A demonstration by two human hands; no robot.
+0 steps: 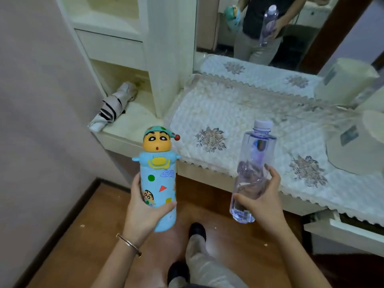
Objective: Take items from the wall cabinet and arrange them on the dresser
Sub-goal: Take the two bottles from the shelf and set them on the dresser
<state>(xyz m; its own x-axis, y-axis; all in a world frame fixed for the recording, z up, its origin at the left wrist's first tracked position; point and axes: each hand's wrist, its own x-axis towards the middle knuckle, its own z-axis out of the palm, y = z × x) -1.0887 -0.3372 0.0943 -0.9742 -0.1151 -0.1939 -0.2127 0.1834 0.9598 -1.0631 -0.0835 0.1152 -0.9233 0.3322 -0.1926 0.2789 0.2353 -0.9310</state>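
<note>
My left hand (143, 210) grips a light-blue cartoon flask (159, 179) with a yellow character head as its lid, held upright in front of the dresser's edge. My right hand (264, 198) holds a clear plastic water bottle (252, 169) with a pale purple cap, tilted slightly, over the front edge of the dresser (207, 173). The dresser top is covered by a white quilted cloth (228, 113) with grey flower prints. To the left, the cream wall cabinet (116, 48) stands with open shelves.
A folded white and black umbrella (113, 107) lies on the cabinet's lowest shelf. White cylindrical containers (349, 82) stand at the dresser's right end. A mirror (270, 28) behind reflects a person. A drawer (342, 229) sticks out lower right. Wooden floor and my shoes lie below.
</note>
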